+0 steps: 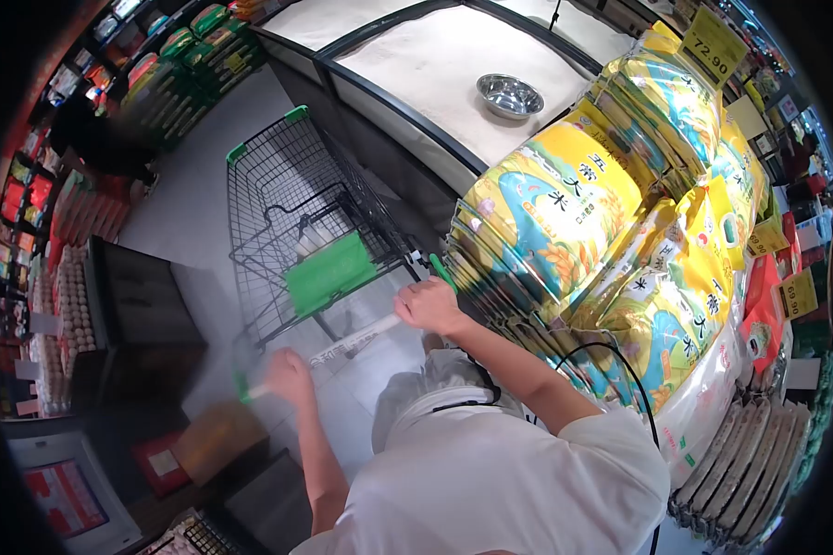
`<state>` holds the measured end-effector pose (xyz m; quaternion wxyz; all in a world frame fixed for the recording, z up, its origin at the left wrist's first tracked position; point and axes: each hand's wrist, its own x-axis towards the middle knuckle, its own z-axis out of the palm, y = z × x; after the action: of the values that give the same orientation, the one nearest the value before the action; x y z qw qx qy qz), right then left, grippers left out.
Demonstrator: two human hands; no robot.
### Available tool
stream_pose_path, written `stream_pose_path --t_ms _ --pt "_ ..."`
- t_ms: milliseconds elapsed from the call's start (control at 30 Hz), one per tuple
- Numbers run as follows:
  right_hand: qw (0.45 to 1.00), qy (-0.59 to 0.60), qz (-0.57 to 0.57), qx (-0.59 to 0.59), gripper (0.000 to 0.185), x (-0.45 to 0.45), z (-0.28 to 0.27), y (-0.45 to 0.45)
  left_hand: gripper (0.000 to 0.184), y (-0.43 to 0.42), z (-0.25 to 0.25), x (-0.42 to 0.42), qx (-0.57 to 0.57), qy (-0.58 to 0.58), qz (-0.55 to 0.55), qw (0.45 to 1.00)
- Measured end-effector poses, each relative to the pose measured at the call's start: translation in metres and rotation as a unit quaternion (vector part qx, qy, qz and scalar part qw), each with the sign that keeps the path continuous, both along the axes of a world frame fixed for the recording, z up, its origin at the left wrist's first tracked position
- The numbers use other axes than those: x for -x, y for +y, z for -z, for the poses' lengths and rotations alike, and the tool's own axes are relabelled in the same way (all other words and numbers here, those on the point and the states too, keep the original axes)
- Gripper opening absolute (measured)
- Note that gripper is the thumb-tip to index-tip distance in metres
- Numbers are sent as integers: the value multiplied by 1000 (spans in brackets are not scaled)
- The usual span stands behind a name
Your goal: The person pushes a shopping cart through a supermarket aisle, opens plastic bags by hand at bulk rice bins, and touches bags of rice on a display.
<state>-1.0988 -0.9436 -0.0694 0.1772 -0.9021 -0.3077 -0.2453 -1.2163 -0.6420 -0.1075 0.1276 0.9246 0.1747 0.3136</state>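
A wire shopping cart [292, 185] with a green seat flap [331, 274] stands in front of me, its basket looking empty. Its pale handle bar [356, 339] crosses just before my body. My right hand [428, 303] is wrapped round the bar near its right end, beside a green end piece. At the left end, my left hand [287, 376] is closed round the same bar, slightly blurred.
Stacked yellow-and-blue rice bags [555, 208] rise close on the right. A bin of white grain [435, 74] holds a metal bowl [510, 96]. Egg trays [72, 314] and a dark cabinet [148, 310] stand left. A grey aisle floor [180, 199] runs ahead; a dark-clothed person [97, 134] is far left.
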Motion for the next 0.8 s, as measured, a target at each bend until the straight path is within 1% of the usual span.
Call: stream_pose_path --t_ms 100,133,167,267,333,433,533,633,667,733,800 --pt "1000 5 1 1 32 -29 0 8 31 13 5 -31 14 -15 4 1000" --pt "1000 9 0 -4 32 -38 -1 10 24 19 11 -39 17 52 -16 998" --pt "1000 11 -3 -3 31 -48 -1 12 26 24 18 -48 11 60 -21 998" --pt "999 40 -4 8 31 -77 -2 19 33 35 12 -72 -5 78 -20 997" --pt "996 78 3 40 31 -96 -8 21 38 41 17 -90 -1 73 -5 997" --pt "996 74 2 40 30 -125 -7 26 52 50 22 -121 26 81 -5 996" --pt "997 62 -1 38 28 -155 -6 32 69 62 13 -150 67 154 -21 986" --pt "999 45 -4 20 26 -183 -12 40 82 82 -10 -198 152 149 1 977" --pt "998 55 2 20 23 -193 -14 44 85 99 -5 -225 139 129 15 982" --pt "997 66 12 38 23 -213 -20 52 85 113 -32 -293 69 70 7 995" --pt "996 75 10 55 20 -232 -24 60 81 125 -60 -366 40 -16 35 998"
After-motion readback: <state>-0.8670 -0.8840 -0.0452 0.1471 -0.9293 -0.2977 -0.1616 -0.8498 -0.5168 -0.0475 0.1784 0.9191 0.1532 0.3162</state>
